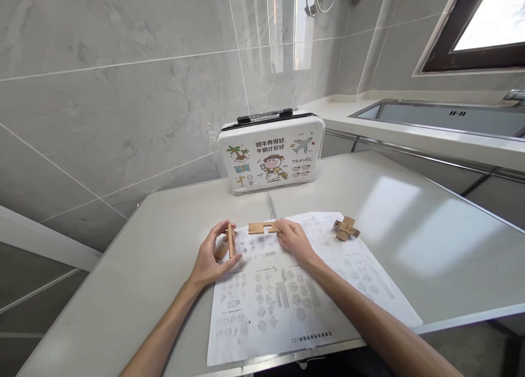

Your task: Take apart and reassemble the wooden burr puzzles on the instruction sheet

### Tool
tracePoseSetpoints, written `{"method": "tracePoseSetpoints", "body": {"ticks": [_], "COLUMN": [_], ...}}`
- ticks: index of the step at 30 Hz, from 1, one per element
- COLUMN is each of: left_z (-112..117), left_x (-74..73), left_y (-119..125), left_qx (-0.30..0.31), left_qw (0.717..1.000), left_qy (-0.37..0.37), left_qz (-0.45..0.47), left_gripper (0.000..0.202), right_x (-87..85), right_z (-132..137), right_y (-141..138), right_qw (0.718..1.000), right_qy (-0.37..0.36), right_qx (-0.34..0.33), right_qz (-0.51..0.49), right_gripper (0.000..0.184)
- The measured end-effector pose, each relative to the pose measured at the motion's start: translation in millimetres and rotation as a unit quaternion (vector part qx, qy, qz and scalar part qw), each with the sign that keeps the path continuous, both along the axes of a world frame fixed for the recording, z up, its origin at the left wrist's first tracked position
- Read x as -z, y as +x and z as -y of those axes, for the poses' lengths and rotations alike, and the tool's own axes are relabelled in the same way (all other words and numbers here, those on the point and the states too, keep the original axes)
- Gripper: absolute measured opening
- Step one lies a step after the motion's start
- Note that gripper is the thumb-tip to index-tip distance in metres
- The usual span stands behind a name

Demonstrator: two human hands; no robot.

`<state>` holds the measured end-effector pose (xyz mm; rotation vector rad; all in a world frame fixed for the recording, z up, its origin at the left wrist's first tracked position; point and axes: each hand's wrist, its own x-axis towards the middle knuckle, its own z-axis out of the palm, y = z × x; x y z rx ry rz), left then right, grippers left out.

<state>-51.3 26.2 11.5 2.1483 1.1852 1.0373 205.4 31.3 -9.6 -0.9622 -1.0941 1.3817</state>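
My left hand (208, 261) is closed round an upright wooden puzzle piece (231, 241) with a slot in it, its ends between thumb and fingers. More wood shows behind that piece, inside the hand; whether it is a separate piece I cannot tell. In my right hand (296, 241), thumb and fingers pinch one end of a flat notched wooden puzzle piece (257, 228), held level with its notch facing down. Both hands are over a printed instruction sheet (328, 311) with many small diagrams. An interlocked wooden cross puzzle (346, 228) rests on the sheet's right side.
A white case (268, 158) with cartoon pictures and a black handle stands at the back of the table (172, 224), against the grey tiled wall (123, 120). A counter with a sink (443, 117) lies beyond on the right, under a window (488, 24).
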Motion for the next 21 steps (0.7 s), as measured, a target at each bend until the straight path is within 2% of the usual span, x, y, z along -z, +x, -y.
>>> {"method": "tracePoseSetpoints", "body": {"ticks": [3,5,8,14,21], "left_z": [-3.4,-3.8,-2.3,1.5,4.1], "left_x": [1.9,3.3,5.6,7.5,4.0], "left_y": [-4.9,-4.0,-0.7,2.5,6.7], "left_qx": [-0.047,-0.053,-0.033,-0.009,0.021], "left_qw": [0.997,0.993,0.990,0.988,0.981], "left_qy": [0.013,0.011,0.005,-0.020,-0.022], "left_qz": [-0.055,-0.103,-0.134,-0.150,-0.192], "left_gripper": [0.087,0.091,0.089,0.093,0.089], "right_x": [-2.3,-4.1,-4.4,2.7,4.1], "right_z": [2.3,4.0,3.8,-2.6,-4.6], "right_y": [0.0,-2.0,-2.8,4.7,5.2], "right_qw": [0.999,0.997,0.992,0.988,0.978], "right_qy": [0.013,0.032,0.048,0.032,0.050], "right_qx": [-0.001,0.003,0.022,0.062,0.039], "right_qz": [0.029,0.065,0.111,0.141,0.200], "right_gripper": [0.051,0.050,0.050,0.045,0.043]}}
